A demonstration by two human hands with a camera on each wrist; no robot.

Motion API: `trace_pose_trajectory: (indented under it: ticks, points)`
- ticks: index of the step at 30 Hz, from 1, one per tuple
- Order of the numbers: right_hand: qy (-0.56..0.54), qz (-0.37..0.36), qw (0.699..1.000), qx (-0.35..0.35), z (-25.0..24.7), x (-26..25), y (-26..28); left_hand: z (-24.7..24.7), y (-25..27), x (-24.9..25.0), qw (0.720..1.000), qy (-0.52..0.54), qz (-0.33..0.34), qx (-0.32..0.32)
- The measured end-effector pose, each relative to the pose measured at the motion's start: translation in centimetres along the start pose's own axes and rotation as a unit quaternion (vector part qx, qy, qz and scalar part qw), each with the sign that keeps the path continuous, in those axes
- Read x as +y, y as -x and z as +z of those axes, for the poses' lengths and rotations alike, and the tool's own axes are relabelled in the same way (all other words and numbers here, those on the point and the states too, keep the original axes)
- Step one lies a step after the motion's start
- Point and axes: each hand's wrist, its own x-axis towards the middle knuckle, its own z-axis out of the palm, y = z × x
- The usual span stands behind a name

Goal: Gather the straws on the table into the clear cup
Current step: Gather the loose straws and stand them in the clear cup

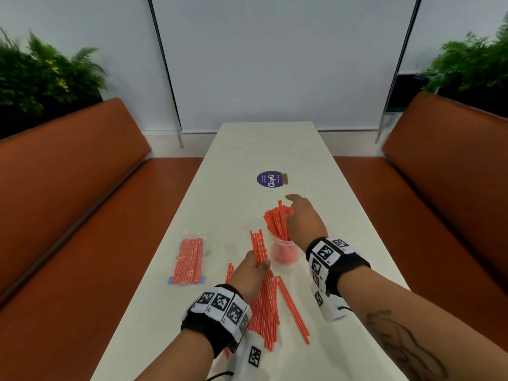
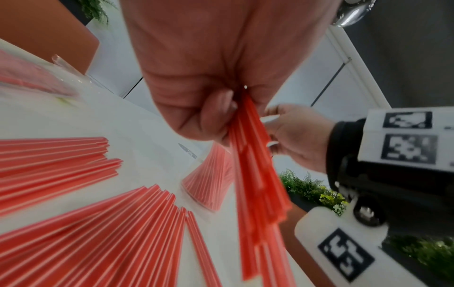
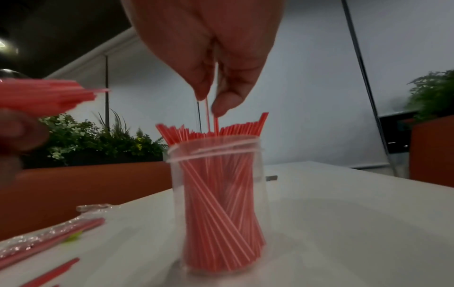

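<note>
The left hand point(image 1: 251, 273) is curled round a small bundle of red straws point(image 1: 259, 247), their long axis pointing up and away over the bench point(image 1: 343, 215), with the free ends tilted toward the clear cup point(image 1: 284, 253), which stands just to the right and slightly farther off. The right hand point(image 1: 303, 221) hangs over the cup with fingers pointing down; in the right wrist view its fingertips point(image 3: 224, 104) appear to pinch or touch one or two straws at the top of the upright bunch point(image 3: 216, 194) already inside, though blur hides the exact contact. The left hand is the nearer one to the loose pile point(image 1: 268, 312) lying lengthwise on the bench close to the person. To the left lies a sealed pack of straws point(image 1: 189, 261) in crinkly clear film. The straws are thin, stiff, red-and-white striped tubes; the cup is smooth, transparent, ridged at the rim and crowded, so the bundle will probably need to go in end first and nearly vertical.
</note>
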Motion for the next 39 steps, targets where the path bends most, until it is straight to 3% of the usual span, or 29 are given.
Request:
trace_pose_trajectory:
  ticks: [2,4,6,8,10,14,17,19,21,24,30,33,36,37,39]
  points:
    - [-0.018,-0.007,0.999,0.049,-0.1,0.1,0.7,-0.3,0.2,0.4,0.999,0.037,0.007,0.008]
    - [-0.078,-0.019,0.997,0.014,-0.3,-0.2,2.1,-0.6,0.2,0.9,0.995,0.096,0.006,0.034]
    - [-0.146,-0.007,0.977,-0.154,-0.4,-0.8,4.1,-0.7,-0.2,1.2,0.987,0.149,-0.002,0.06]
    - [-0.171,0.005,0.934,-0.315,-0.4,-1.1,5.8,-0.5,-0.5,1.7,0.979,0.192,-0.013,0.062]
    - [-0.193,0.018,0.907,-0.374,-0.2,-1.3,6.5,0.0,-0.8,1.9,0.977,0.208,-0.004,0.045]
    - [-0.213,0.037,0.926,-0.309,0.4,-1.3,7.5,1.7,-0.4,2.5,0.994,0.096,0.044,0.041]
    - [-0.199,0.084,0.946,-0.243,0.8,-1.0,8.4,2.5,-0.3,3.1,0.991,-0.014,0.08,0.11]
    - [-0.206,0.099,0.94,-0.254,0.7,-0.8,8.8,2.3,-0.4,3.5,0.984,0.071,0.091,0.135]
    - [-0.247,0.105,0.914,-0.303,0.5,-0.6,9.0,1.7,-0.8,3.7,0.97,0.174,0.086,0.148]
    - [-0.295,0.119,0.885,-0.339,0.2,-0.7,9.1,0.6,-1.7,3.7,0.949,0.215,0.118,0.198]
    - [-0.259,0.124,0.899,-0.331,0.4,-0.7,9.2,1.9,-0.7,3.2,0.952,0.219,0.153,0.148]
    - [-0.212,0.079,0.933,-0.278,-0.2,-1.0,9.1,1.6,-0.9,2.9,0.93,0.347,0.084,0.091]
    - [-0.27,0.037,0.949,-0.158,-1.4,-2.0,8.1,1.2,-0.9,2.5,0.859,0.503,-0.096,-0.003]
    - [-0.293,0.038,0.948,-0.114,-1.6,-2.2,7.7,1.1,-0.8,2.3,0.856,0.493,-0.144,-0.052]
    - [-0.335,0.037,0.94,-0.06,-1.7,-2.5,7.5,1.4,-0.4,1.6,0.879,0.415,-0.182,-0.147]
